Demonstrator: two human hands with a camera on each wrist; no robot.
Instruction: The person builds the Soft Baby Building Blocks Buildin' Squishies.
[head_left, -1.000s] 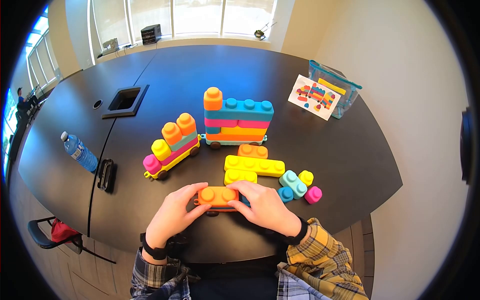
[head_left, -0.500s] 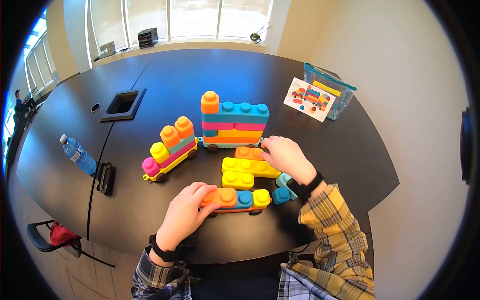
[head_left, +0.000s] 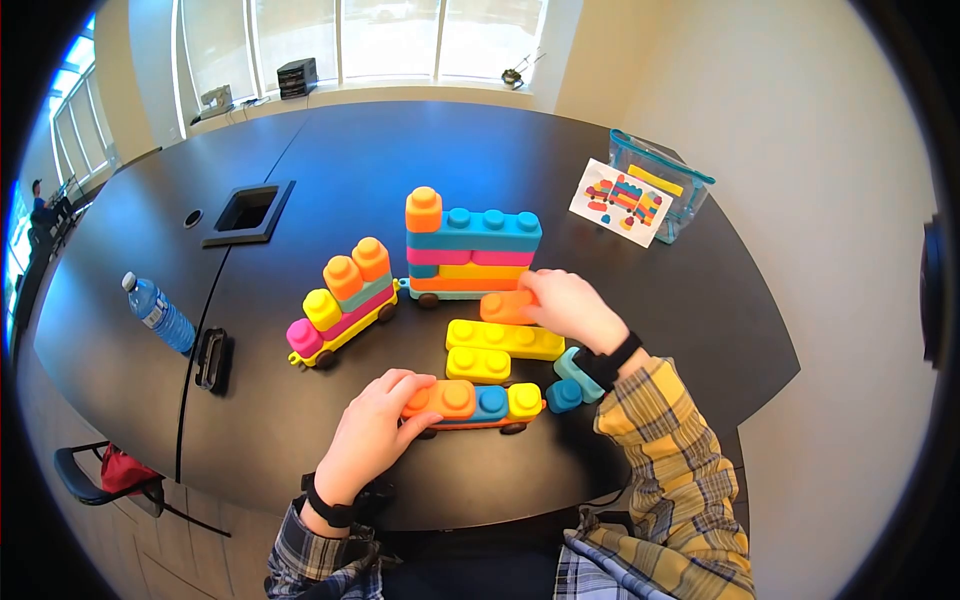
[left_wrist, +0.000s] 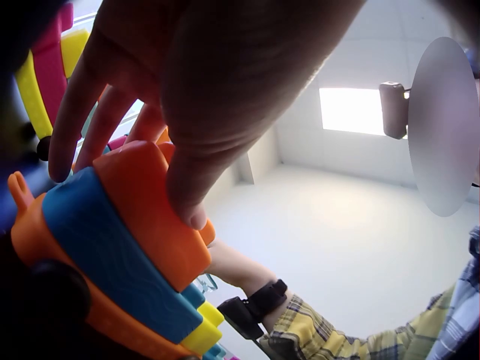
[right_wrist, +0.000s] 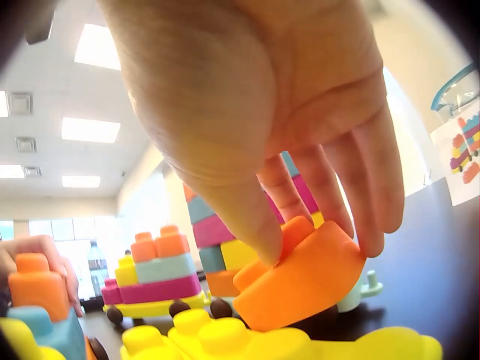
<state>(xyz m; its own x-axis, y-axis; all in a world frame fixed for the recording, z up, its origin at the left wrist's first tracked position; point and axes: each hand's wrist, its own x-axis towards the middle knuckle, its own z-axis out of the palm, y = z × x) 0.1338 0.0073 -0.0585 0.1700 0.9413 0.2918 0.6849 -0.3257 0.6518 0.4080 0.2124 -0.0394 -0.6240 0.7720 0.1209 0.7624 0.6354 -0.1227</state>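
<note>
My left hand (head_left: 362,430) grips an orange two-stud block (left_wrist: 150,210) atop a small wheeled wagon, thumb on the near side and fingers on the far side. Under that block lies a blue block (left_wrist: 112,244) on the wagon's orange base (left_wrist: 71,281). A yellow block (head_left: 524,401) sits at the wagon's right end. Farther back, my right hand (head_left: 575,308) pinches the right end of a loose orange two-stud block (right_wrist: 307,277), which tilts with that end up. Two yellow blocks, a long one (head_left: 512,340) and a shorter one (head_left: 478,364), lie between the hands.
Two built wagons stand behind, a stepped one (head_left: 345,307) and a taller one (head_left: 470,258). Teal (head_left: 578,372) and blue (head_left: 565,395) blocks lie under my right wrist. A picture card (head_left: 620,203) leans on a clear bag (head_left: 690,205). A water bottle (head_left: 160,313) stands left.
My right hand has left the wagon, reached back and right to the loose orange block, and raised one end of it. My left hand has stayed on the wagon's orange block.
</note>
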